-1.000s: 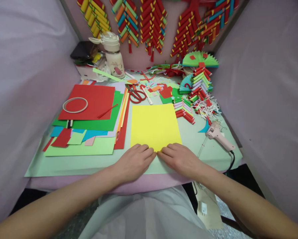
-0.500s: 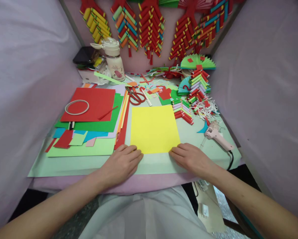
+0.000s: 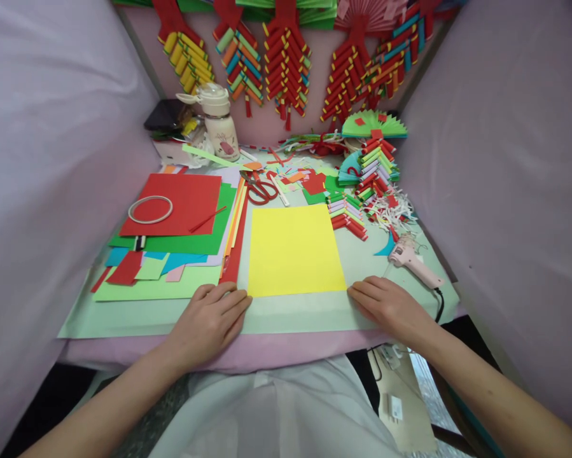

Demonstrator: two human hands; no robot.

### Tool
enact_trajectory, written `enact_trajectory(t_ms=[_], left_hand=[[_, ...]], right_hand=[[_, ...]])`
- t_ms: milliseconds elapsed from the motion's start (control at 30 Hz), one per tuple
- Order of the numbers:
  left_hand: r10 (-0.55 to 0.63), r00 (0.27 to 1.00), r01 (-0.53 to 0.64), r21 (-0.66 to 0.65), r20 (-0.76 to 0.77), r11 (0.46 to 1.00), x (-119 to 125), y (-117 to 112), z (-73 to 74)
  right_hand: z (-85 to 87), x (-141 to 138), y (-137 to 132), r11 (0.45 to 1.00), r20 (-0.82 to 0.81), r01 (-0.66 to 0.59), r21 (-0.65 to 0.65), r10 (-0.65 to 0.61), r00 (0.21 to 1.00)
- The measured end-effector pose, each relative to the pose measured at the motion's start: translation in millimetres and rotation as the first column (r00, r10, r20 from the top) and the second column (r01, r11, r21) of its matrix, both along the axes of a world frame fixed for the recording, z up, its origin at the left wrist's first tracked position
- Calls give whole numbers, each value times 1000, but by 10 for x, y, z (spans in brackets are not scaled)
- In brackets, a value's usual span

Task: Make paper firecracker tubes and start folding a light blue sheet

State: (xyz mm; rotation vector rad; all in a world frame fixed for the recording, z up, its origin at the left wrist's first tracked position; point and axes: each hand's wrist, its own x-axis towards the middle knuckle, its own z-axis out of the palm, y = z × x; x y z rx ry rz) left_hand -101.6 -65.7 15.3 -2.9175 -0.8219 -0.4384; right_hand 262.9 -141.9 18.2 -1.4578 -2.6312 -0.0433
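Observation:
A square yellow sheet of paper [image 3: 296,251] lies flat on the pale green tabletop before me. My left hand [image 3: 214,321] rests at its near left corner, fingers bent and pressed together, the tips touching the corner. At the near right corner is my right hand [image 3: 393,308], its fingers likewise held together against the paper. Both thumbs are hidden beneath the hands. Just left of the sheet run narrow orange and red paper strips [image 3: 233,248]. A small bundle of rolled paper tubes [image 3: 347,215] touches its right side.
Stacked coloured paper lies left, a red sheet [image 3: 185,191] on top with a tape ring [image 3: 150,210]. Red-handled scissors [image 3: 261,192] and paper scraps lie behind. A pink glue gun [image 3: 415,262] sits right, a bottle [image 3: 221,124] at back. Paper firecracker strings [image 3: 286,63] hang behind.
My hands have moved apart along the near edge of the yellow sheet, left hand leftward and right hand rightward, out to its corners. The view has shifted slightly.

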Motion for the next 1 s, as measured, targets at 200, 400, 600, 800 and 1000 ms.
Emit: enact_trajectory(t_ms=[200, 400, 600, 800, 1000], left_hand=[[53, 998, -53, -18, 20, 998, -44, -30, -30], [89, 992, -86, -35, 85, 996, -43, -77, -74], [105, 991, -102, -36, 83, 994, -31, -107, -76], [125, 987, -124, -10, 102, 992, -72, -79, -33], [142, 977, -141, -16, 158, 990, -46, -47, 26]], right_hand=[[-24, 42, -8, 1000, -15, 2, 19, -2, 1000], [27, -103, -20, 997, -111, 46, 66, -38, 993], [-81, -342, 8, 998, -113, -52, 20, 54, 992], [-157, -360, 41, 999, -94, -50, -4, 50, 994], [-77, -389, 61, 999, -147, -34, 39, 39, 988]])
